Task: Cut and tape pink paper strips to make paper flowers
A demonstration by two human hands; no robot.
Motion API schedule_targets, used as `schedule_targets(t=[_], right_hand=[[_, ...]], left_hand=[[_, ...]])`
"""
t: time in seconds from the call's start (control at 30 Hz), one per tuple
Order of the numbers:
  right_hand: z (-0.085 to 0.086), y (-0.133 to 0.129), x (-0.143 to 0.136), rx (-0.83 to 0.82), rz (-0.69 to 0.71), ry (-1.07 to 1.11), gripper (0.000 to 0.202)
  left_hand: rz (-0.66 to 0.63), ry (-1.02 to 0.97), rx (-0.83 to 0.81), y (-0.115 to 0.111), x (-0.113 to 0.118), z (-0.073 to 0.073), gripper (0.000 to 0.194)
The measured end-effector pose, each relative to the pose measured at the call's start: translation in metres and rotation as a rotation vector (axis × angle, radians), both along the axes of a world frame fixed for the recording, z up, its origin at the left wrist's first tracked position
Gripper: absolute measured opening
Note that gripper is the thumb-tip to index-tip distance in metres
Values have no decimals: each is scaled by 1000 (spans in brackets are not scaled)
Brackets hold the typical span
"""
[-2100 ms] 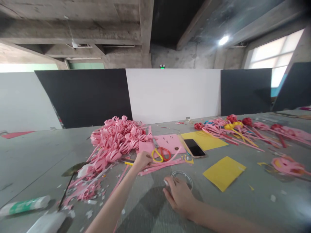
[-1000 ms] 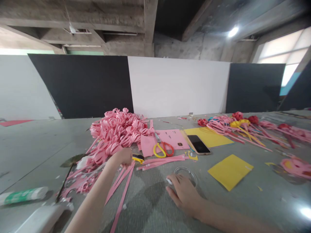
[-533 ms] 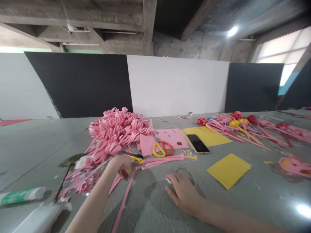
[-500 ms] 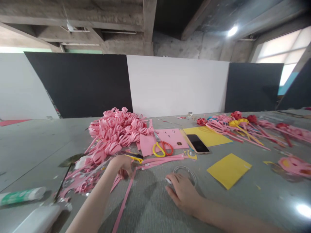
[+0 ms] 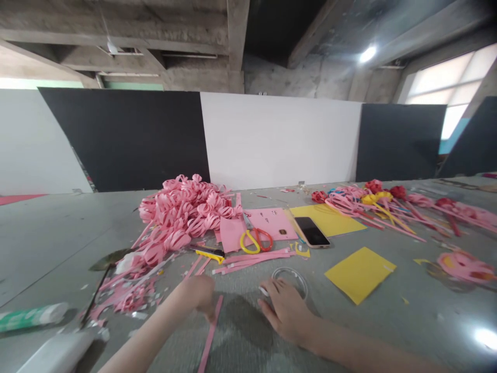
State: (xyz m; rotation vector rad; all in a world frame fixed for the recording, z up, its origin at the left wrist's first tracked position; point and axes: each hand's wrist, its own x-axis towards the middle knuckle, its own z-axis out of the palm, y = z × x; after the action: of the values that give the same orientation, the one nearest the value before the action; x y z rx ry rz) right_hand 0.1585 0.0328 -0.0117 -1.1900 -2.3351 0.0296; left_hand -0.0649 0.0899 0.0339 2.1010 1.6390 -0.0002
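Observation:
My left hand (image 5: 200, 295) is low over the table with its fingers closed at the upper end of a narrow pink paper strip (image 5: 209, 336); the hand hides some of the fingers. Across from it, my right hand (image 5: 289, 313) curls over a pale ring that looks like a roll of tape (image 5: 305, 284). A small white piece (image 5: 264, 291) pokes out at its fingertips, with the thumb below. Just beyond the hands lie more pink strips (image 5: 252, 260) with white ends, a yellow-and-black utility knife (image 5: 209, 253) and scissors (image 5: 256, 241) with one yellow and one red handle.
A heap of pink looped paper (image 5: 186, 207) stands at the back left, with scraps (image 5: 132, 295) before it. A phone (image 5: 311, 231), yellow paper (image 5: 361, 274) and a pink sheet (image 5: 272, 223) lie beyond. A green-and-white tube (image 5: 33, 316) is at the left edge.
My left hand has come nearer to me, away from the knife, and the pink strip has shifted towards me with it. My right hand stays almost where it was.

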Motion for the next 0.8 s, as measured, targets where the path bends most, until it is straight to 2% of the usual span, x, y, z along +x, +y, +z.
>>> schedule_targets(t=[0.03, 0.07, 0.13, 0.23, 0.33, 0.43, 0.53, 0.63, 0.8], right_hand=[[0, 0, 0, 5, -10, 1, 15], [0, 1, 0, 5, -27, 6, 15], [-1, 3, 1, -9, -81, 29, 16], [-3, 9, 2, -34, -164, 78, 21], [-7, 13, 3, -45, -190, 118, 23], [-8, 14, 4, -42, -186, 151, 27], [-9, 14, 4, -18, -175, 161, 31], [-10, 16, 5, -9, -171, 166, 32], [-13, 19, 7, -40, -156, 194, 37]], left_hand=[[-78, 149, -48, -9, 6, 2, 27], [-106, 191, -66, -18, 13, 5, 29], [-192, 213, 19, -32, 28, 8, 36], [-296, 143, 155, -44, 45, 7, 45], [-402, 34, 261, -46, 53, -4, 41], [-490, -29, 332, -45, 55, -17, 30], [-499, -132, 382, -44, 53, -25, 20], [-550, -279, 413, -43, 48, -24, 18], [-786, -371, 367, -40, 42, -19, 25]])
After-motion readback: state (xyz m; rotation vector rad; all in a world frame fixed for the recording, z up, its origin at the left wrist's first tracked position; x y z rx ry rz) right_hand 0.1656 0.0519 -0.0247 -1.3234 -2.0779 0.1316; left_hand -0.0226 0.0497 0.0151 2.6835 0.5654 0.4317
